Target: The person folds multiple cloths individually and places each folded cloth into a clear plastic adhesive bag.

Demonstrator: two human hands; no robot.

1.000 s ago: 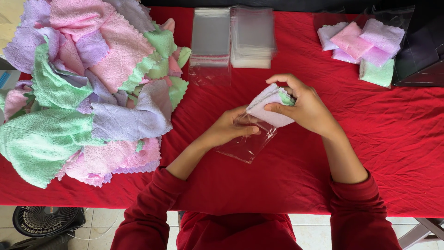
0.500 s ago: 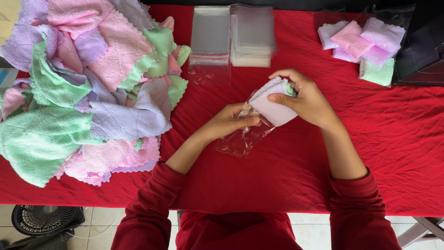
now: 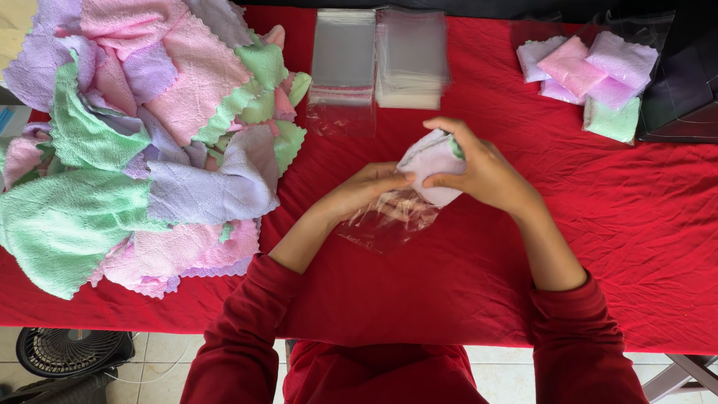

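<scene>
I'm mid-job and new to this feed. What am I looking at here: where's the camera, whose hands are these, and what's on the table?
The one camera sits on the person's head and looks down, so both hands are that person's own, in red sleeves. The right hand grips a folded pale lilac cloth; the left hand holds a clear plastic bag at it. On the red tablecloth lie a heap of loose pastel cloths, two stacks of clear bags, and a pile of bagged cloths.
</scene>
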